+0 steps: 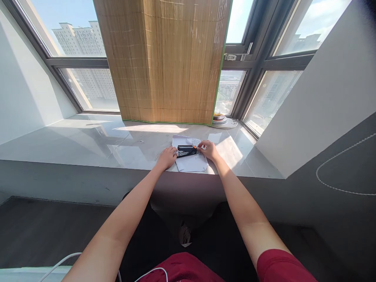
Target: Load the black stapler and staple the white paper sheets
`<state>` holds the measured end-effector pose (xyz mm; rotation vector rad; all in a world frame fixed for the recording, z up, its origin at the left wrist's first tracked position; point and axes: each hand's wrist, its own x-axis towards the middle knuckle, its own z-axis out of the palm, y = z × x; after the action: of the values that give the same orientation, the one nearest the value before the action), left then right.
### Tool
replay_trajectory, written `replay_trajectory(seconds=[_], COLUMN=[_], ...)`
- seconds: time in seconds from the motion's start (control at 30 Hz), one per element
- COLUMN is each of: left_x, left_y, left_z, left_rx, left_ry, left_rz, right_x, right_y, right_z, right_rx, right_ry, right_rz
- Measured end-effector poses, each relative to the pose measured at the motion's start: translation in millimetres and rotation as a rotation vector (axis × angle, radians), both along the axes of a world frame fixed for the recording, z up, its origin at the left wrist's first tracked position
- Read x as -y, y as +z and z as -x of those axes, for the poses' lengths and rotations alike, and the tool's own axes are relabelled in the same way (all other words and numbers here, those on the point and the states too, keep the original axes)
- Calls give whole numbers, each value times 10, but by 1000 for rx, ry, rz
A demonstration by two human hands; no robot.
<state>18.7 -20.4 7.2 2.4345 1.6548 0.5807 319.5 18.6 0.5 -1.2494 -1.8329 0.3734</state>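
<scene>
Atop the broad sill (73, 147), near its front edge, at work on a black stapler (187, 151) laid across white papers (190, 166) with dark writing or drawing on them. Holds the stapler's left end with the left hand (168, 157), fingers curled against it. Has the right hand (208, 149) at the opposite end, beside an orange tip (195, 147): a narrow grip, with thumb and fingertip nearly together. Closed on that tip, on something small, or on nothing: cannot tell at this size. Looks, by judgement, like fine fingertip work at the orange end, with the other end steadied, rather than any hard pressing. Seems to call next for a firm left hand and a light, exact pinch from the right, without sliding the papers or nipping a finger. All around, pale glossy tile with thin seams, reflections, and a bright patch of sun (229, 152) to the right. Beyond, a green-edged bamboo blind (167, 58), hung almost down to the sill, with a low stack of plates (219, 122) by its lower right corner. Past the windows (88, 88), tall buildings (76, 41) in daylight. To the left, a white wall (23, 78); to the right, in shade, a looped bead chain (342, 190). Below, dark floor (53, 227), dark trousers (219, 231), a red sleeve (282, 264) and a white cable (66, 257).
</scene>
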Motion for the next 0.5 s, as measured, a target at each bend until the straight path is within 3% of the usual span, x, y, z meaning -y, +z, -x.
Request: replay_trajectory(seconds=[0.5], left_x=[34], left_y=[43], left_z=[-12], left_rx=[-6], left_ry=[8], left_rz=[13], right_x=[-23], right_y=[-10], right_z=[7], right_rx=[83], right_ry=[6], right_rz=[-62])
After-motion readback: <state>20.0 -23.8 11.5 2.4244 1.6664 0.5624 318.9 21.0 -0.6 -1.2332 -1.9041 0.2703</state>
